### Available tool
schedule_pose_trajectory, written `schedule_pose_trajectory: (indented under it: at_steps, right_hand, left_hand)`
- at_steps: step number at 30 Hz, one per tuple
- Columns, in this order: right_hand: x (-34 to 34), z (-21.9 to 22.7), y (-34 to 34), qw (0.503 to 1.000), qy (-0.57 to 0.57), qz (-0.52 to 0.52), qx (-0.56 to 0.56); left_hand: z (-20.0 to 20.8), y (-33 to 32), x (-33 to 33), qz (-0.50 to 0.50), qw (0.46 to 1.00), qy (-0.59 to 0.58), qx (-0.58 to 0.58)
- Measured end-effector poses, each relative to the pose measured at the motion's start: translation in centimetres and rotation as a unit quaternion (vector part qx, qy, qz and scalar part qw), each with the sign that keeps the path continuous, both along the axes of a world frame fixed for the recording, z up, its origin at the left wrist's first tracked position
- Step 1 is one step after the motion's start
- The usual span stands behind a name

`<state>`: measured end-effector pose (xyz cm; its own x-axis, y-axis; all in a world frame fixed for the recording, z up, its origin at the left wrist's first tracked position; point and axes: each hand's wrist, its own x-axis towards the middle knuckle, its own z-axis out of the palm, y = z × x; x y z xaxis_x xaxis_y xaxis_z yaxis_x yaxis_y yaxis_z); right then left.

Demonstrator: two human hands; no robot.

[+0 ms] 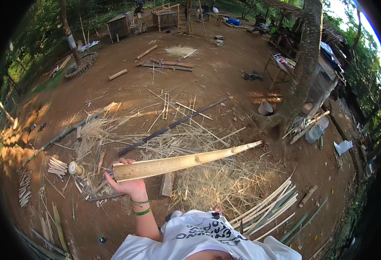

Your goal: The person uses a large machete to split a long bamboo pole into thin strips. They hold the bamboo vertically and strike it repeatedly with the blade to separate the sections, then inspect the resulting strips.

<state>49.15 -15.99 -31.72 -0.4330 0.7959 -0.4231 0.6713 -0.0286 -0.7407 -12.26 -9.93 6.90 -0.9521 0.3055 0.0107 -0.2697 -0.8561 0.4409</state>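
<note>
My left hand (pixel 132 186), with green bands at its wrist, grips the near left end of a long split half of bamboo (pixel 173 165). Its fingertips show over the upper edge and its thumb sticks out at the end. The pale hollow inside faces up, and node ridges cross it towards the far right, where the piece narrows from view. I cannot see my right hand; a small skin-coloured patch shows at the front of my white shirt, too little to name. Under the bamboo lie a wooden block (pixel 167 184) and a heap of shavings (pixel 203 190).
A bundle of bamboo strips (pixel 268 208) lies at the near right. To the left are a wooden spool (pixel 75 168), bundled short sticks (pixel 57 167) and a long green pole (pixel 60 141). A dark pole (pixel 168 128) lies ahead. A tree trunk (pixel 305 65) and bucket (pixel 265 108) stand far right.
</note>
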Motion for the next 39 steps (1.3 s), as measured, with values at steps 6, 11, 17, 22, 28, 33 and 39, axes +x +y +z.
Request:
schedule_pose_trajectory:
  at_steps: [6,11,17,22,28,33,39]
  right_hand:
    - [-0.5,-1.7,0.5,0.982,-0.09,0.132,0.099]
    - [-2.0,-0.7,4.0,0.992,-0.051,0.072,0.09]
    - [-9.2,2.6,9.6,0.934,-0.139,-0.255,-0.21]
    - [-8.4,-0.2,10.5,0.952,-0.17,-0.18,-0.179]
    - [-7.0,-1.6,8.4,0.984,-0.157,0.017,-0.081]
    - [-7.9,-0.8,5.6,0.971,-0.139,-0.085,-0.177]
    - [-11.3,2.4,3.8,0.932,-0.309,-0.093,-0.164]
  left_hand:
    - [4.9,-3.6,0.4,-0.011,0.991,0.132,0.017]
    - [5.8,-4.2,3.5,-0.025,0.98,0.196,-0.003]
    - [6.5,-5.4,6.6,-0.018,0.974,0.224,-0.01]
    - [5.4,-6.1,7.3,-0.01,0.981,0.195,0.012]
    - [4.6,-7.4,8.6,-0.007,0.98,0.197,0.0]
    - [4.0,-8.3,8.6,0.001,0.981,0.195,-0.004]
    - [3.7,-8.3,8.2,-0.016,0.976,0.218,0.01]
